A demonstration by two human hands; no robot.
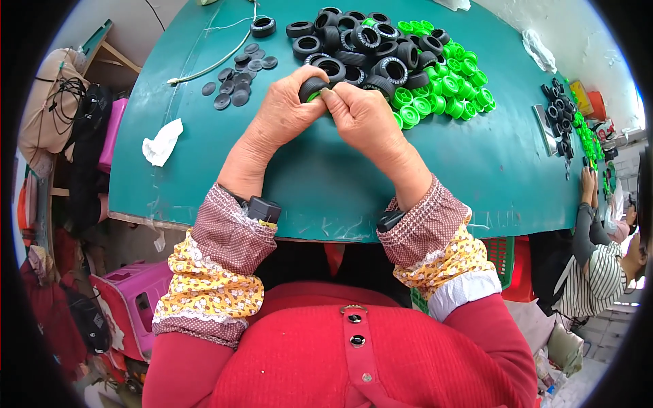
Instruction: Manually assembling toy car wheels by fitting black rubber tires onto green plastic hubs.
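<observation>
Both my hands meet above the green table (306, 177), around one small black toy tyre (312, 86) with a green rim showing inside its lower edge. My left hand (289, 102) is wrapped round the tyre's left side. The fingers of my right hand (360, 109) pinch at the green rim and the tyre's right edge. Just beyond my hands lies a heap of black tyres (354, 54). Bright green wheel rims (449, 88) are piled right of it. Several flat black discs (240, 87) lie left of my hands.
A white cord (218, 64) and a crumpled white tissue (162, 143) lie on the table's left part. One lone tyre (263, 27) sits near the far edge. At the right, a co-worker in a striped top (592, 282) sits by more tyres (559, 112). A pink stool (136, 299) stands lower left.
</observation>
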